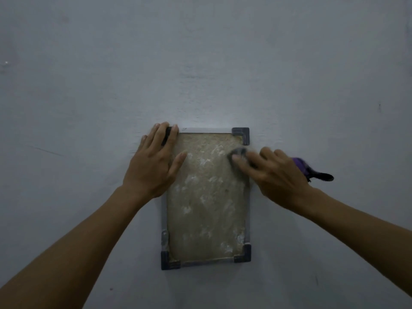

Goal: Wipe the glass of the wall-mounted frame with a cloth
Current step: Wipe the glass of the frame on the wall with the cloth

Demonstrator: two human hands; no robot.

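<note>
A small upright frame (241, 133) with dark corner caps and pale edge strips hangs on the wall. Its glass (207, 208) shows a beige, white-smeared surface. My left hand (153, 163) lies flat over the frame's upper left corner, fingers spread, thumb on the glass. My right hand (276, 175) presses a small grey cloth (237, 152) against the glass near the upper right corner; the hand and cloth are blurred. Most of the cloth is hidden under the fingers.
The frame hangs on a plain grey-white wall (200, 63). A purple and black object (312, 171) sticks out behind my right hand; what it is I cannot tell.
</note>
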